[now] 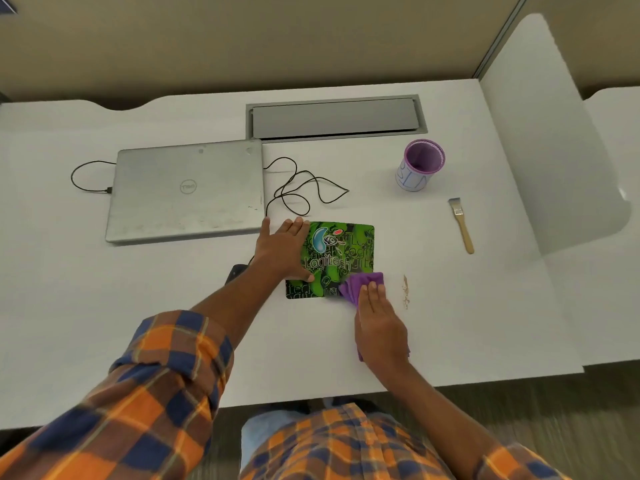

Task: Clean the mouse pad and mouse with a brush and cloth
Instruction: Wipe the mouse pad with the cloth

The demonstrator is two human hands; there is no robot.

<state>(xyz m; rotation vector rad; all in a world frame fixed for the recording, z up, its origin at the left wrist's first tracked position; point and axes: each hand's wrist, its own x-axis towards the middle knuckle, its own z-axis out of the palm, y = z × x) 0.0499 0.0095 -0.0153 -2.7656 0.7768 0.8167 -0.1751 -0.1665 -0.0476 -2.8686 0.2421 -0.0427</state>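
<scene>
A green and black Logitech mouse pad (349,247) lies on the white desk (450,323). My left hand (284,249) rests flat on the pad's left part, fingers spread. My right hand (379,325) presses flat on a purple cloth (362,284) at the pad's near right corner. A dark mouse (236,271) peeks out from under my left forearm, mostly hidden, its black cable (301,188) looping toward the laptop. A wooden-handled brush (460,223) lies alone to the right of the pad.
A shut silver laptop (187,192) sits left of the pad. A purple-rimmed cup (419,166) stands at the back right. A small line of brown crumbs (405,292) lies right of the cloth. A white divider panel (540,133) borders the right side.
</scene>
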